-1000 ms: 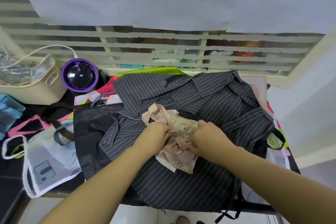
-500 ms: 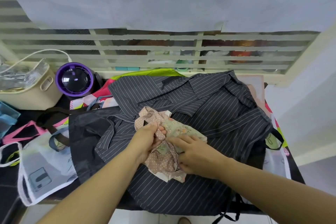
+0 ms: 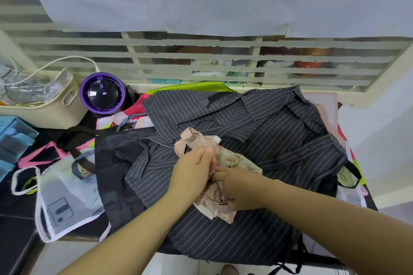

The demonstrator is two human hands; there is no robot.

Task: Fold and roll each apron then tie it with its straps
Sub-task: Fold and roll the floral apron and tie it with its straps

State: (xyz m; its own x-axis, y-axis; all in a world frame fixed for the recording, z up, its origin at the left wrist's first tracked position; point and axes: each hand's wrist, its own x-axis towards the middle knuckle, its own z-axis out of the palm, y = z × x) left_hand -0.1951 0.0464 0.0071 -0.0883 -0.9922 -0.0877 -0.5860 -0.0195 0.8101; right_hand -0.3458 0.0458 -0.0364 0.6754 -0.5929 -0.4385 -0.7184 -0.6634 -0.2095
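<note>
— Two hands on one small bundle: where does each hold?
— The left hand (image 3: 194,169) pinches the dotted strap (image 3: 196,139) at the top of the roll. The right hand (image 3: 242,190) curls round the rolled floral apron (image 3: 234,159) just below that pinch, knuckles touching. The bundle sits under both, on the striped apron (image 3: 279,140).
— How will it handle?
— Light, thin and soft by the look, and I judge it springs open if released. Best gripped at the roll's middle, with the strap pulled snug close to the fingers, not by the loose loop beyond the left hand.
</note>
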